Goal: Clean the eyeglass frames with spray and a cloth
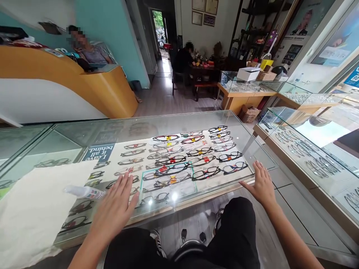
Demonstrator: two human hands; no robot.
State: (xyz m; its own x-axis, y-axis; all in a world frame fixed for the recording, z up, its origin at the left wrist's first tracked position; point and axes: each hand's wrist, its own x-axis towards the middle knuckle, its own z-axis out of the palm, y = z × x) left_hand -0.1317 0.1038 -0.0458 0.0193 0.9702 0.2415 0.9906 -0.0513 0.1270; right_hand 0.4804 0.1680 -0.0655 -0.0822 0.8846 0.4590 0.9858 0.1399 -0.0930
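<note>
My left hand (116, 201) lies flat on the glass top of a display case (168, 118), fingers stretched out and holding nothing. Just left of it a small white bottle (84, 192) with a clear cap rests on its side. Beyond the bottle, a cream cloth (36, 209) is spread over the left part of the glass and hangs past the near edge. At the case's right front corner, my right hand (260, 183) rests with its fingers and thumb spread, also holding nothing. Under the glass, rows of eyeglasses (171, 160) lie on white sheets.
A second glass case (308, 153) with more eyeglasses stands at right. Farther back is another case (238, 87) with boxes on top. A person sits behind an orange counter (109, 89) at left; another sits at a dark table (206, 69). A stool (189, 252) is beneath me.
</note>
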